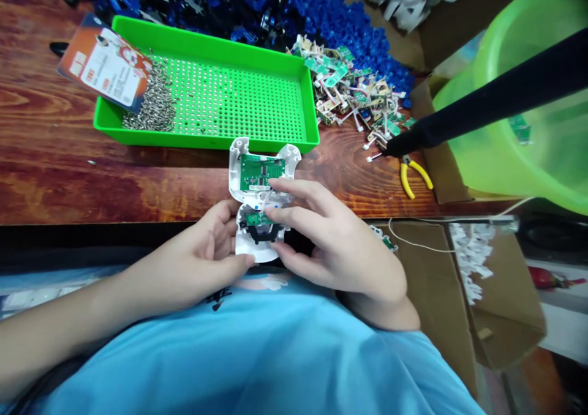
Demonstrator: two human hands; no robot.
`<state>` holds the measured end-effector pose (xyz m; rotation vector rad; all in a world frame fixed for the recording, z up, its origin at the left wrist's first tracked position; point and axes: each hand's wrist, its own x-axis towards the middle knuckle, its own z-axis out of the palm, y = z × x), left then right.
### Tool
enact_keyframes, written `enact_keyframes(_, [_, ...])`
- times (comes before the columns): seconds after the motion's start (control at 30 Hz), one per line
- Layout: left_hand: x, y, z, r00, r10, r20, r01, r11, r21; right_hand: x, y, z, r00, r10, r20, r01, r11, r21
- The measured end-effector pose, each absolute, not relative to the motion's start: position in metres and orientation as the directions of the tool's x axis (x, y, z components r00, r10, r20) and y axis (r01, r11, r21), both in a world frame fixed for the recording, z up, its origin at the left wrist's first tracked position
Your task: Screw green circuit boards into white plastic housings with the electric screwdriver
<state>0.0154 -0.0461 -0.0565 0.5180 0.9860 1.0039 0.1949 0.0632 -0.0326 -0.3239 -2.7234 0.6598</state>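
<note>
Both forearms come in from the bottom of the frame over a light blue shirt [257, 354] and meet at the centre, just below the edge of the wooden table [68, 176]. The left hand [215, 250] enters from the lower left, palm turned inward, its fingers curled round the left and lower edge of a white plastic shell [239, 158] and its thumb pressed at the bottom rim. The right hand [331, 243] comes from the lower right, fingers stretched leftward across the shell's middle, with the fingertips lying on the lower part near a small black piece [261, 234]. Both hands are closed on the shell, holding it between them. A green circuit board [261, 171] sits in the shell's upper half, uncovered.

Across the upper middle of the frame lies a green perforated tray [239, 97], just beyond the shell; a heap of small screws [156, 106] fills its left end, and a printed card [105, 60] leans over that corner. Right of the tray is a pile of small circuit boards [353, 97], with blue plastic parts [340, 23] behind it. At the right edge a green basin [533, 48] stands in a cardboard box, crossed by a dark sleeve [505, 97]. Yellow-handled pliers [413, 176] lie on the table below that sleeve.
</note>
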Motion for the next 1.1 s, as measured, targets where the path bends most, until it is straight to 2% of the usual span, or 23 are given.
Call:
enact_keyframes(0.17, [0.017,-0.043,-0.057,0.085,0.906,-0.415,-0.293,0.421,0.859,0.192,0.057,-0.026,-0.939,0.275,0.207,0.187,0.912,-0.365])
enact_keyframes(0.3, [0.019,-0.041,-0.058,0.042,0.927,-0.373,-0.108,0.376,0.921,0.192,0.056,-0.025,-0.943,0.237,0.236,0.147,0.928,-0.343])
enact_keyframes(0.5, [0.016,-0.042,-0.062,-0.008,0.946,-0.323,-0.064,0.322,0.945,0.195,0.056,-0.029,-0.955,0.215,0.206,0.132,0.925,-0.356])
enact_keyframes(0.63, [0.015,-0.042,-0.063,-0.018,0.948,-0.318,-0.073,0.316,0.946,0.194,0.052,-0.037,-0.924,0.256,0.283,0.17,0.94,-0.295])
enact_keyframes(0.7, [0.016,-0.04,-0.061,-0.019,0.954,-0.3,-0.091,0.297,0.951,0.194,0.048,-0.042,-0.896,0.273,0.349,0.169,0.938,-0.302])
enact_keyframes(0.77, [0.017,-0.039,-0.058,-0.033,0.956,-0.291,-0.093,0.287,0.953,0.194,0.043,-0.047,-0.823,0.357,0.441,0.187,0.905,-0.383])
enact_keyframes(0.83, [0.017,-0.039,-0.056,-0.054,0.947,-0.316,-0.088,0.311,0.946,0.194,0.038,-0.052,-0.668,0.546,0.506,0.231,0.798,-0.556])
enact_keyframes(0.87, [0.017,-0.04,-0.056,-0.074,0.939,-0.337,-0.082,0.331,0.94,0.193,0.035,-0.055,-0.575,0.656,0.489,0.239,0.706,-0.667])
enact_keyframes(0.93, [0.017,-0.043,-0.057,-0.12,0.922,-0.368,-0.066,0.362,0.93,0.191,0.031,-0.061,-0.464,0.819,0.339,0.19,0.465,-0.865])
enact_keyframes(0.97, [0.016,-0.045,-0.059,-0.139,0.921,-0.364,-0.051,0.361,0.931,0.189,0.03,-0.063,-0.478,0.846,0.236,0.146,0.342,-0.928])
enact_keyframes(1.03, [0.014,-0.05,-0.064,-0.158,0.928,-0.338,-0.009,0.341,0.94,0.185,0.028,-0.067,-0.58,0.812,0.071,0.083,0.146,-0.986])
enact_keyframes(1.1, [0.013,-0.052,-0.066,-0.154,0.941,-0.301,0.028,0.309,0.951,0.182,0.028,-0.069,-0.657,0.754,0.009,0.058,0.063,-0.996])
